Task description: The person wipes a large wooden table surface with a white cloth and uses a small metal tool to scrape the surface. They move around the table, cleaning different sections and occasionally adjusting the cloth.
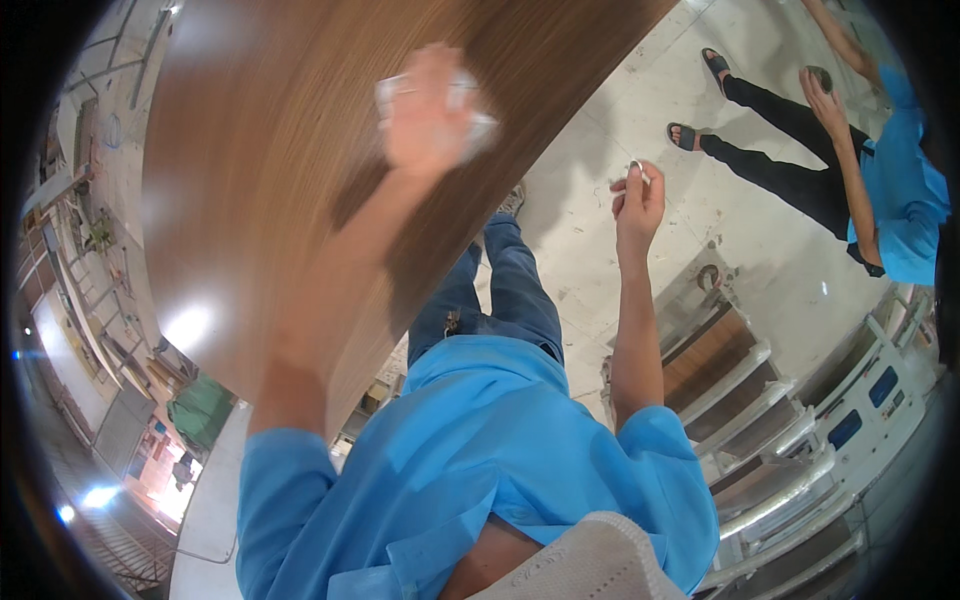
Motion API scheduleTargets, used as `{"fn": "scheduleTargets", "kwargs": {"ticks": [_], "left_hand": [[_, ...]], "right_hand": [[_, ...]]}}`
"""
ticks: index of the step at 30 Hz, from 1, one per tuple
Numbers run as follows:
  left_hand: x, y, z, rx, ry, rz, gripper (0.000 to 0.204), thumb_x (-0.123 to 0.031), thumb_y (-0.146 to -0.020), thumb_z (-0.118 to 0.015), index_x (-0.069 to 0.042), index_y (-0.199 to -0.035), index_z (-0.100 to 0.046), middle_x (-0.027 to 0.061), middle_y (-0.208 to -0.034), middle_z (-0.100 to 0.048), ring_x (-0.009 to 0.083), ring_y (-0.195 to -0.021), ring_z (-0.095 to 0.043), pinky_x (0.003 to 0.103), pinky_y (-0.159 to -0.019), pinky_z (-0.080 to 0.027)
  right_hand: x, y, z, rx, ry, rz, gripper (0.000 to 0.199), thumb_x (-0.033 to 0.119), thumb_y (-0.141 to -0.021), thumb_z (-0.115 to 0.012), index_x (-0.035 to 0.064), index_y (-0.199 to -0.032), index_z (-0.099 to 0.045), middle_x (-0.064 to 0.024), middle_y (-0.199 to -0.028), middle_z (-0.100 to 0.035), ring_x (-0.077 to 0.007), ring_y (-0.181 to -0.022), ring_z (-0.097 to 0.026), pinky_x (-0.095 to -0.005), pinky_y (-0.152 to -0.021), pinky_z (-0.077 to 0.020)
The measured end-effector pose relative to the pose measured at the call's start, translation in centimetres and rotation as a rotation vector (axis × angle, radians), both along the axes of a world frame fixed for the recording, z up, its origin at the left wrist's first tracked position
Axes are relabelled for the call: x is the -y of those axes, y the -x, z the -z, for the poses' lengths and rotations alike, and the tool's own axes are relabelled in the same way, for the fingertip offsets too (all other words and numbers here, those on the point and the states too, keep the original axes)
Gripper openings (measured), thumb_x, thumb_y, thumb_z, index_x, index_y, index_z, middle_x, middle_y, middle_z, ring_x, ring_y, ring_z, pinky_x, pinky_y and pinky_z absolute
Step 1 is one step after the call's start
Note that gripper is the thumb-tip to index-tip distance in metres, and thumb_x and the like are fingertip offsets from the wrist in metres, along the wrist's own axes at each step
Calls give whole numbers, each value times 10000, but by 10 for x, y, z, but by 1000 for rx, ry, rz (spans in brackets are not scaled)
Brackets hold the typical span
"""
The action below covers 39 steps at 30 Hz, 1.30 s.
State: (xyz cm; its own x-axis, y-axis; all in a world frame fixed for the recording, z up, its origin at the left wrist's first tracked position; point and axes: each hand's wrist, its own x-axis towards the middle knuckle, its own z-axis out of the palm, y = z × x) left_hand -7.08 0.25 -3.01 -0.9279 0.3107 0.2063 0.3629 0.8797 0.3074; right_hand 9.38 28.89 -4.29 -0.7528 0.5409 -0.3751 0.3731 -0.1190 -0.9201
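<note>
My left hand (430, 125) is stretched over the brown wood-grain panel (270, 180), smeared by motion. Under its palm and fingers it holds a folded white cloth (482, 130) against the surface, with the cloth's edges showing on both sides. Off the panel's right edge, my right hand (638, 208) is raised over the floor with its fingers curled. Between thumb and fingers it pinches a small white curved thing (637, 167), too small to name.
At the right a co-worker in a blue shirt (905, 190) holds a dark round object (821, 77). Wrapped panels (740, 420) are stacked at my right, by a pale machine cabinet (870, 400). A green cover (200, 410) lies beyond the panel's left end.
</note>
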Motion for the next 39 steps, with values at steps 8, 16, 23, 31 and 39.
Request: {"fn": "scheduleTargets", "kwargs": {"ticks": [8,16,23,31,39], "left_hand": [[-185,30,12,-171,92,518,525,-106,-924,-652,-138,-1448,-638,78,-1547,-575,257,-1462,-498,412,-1210,-399],[-5,-114,-15,296,-152,802,605,86,-786,-622,-84,-1362,-691,90,-1401,-673,284,-1337,-602,430,-1131,-473],[143,-229,-46,367,-196,-389,330,-19,-985,-630,-62,-1309,-677,155,-1281,-682,352,-1244,-630,444,-1086,-484],[244,-243,-7,53,154,-718,437,-43,-957,-599,-45,-1394,-579,202,-1311,-569,416,-1255,-539,515,-1089,-422],[244,-240,1,2,79,-752,394,-100,-948,-611,-84,-1342,-610,178,-1300,-591,403,-1267,-538,519,-1069,-440]], "right_hand": [[-30,-40,4,31,304,228,302,278,-1102,-555,4,-1180,-656,-66,-803,-658,-78,-581,-477,-240,-512,-358],[-38,14,-3,98,159,-77,392,387,-1127,-495,62,-1051,-701,55,-677,-424,-48,-624,-379,-244,-568,-325],[7,53,11,-191,311,-278,171,171,-1056,-639,25,-1037,-725,5,-839,-603,-59,-716,-534,-260,-654,-446],[-16,127,1,-384,-1100,-405,190,301,-1002,-722,190,-1139,-791,-50,-930,-698,-275,-839,-706,-403,-709,-576],[-21,159,22,-517,-1299,-440,210,295,-1013,-700,181,-1168,-785,-38,-934,-750,-281,-868,-722,-405,-714,-590]]}}
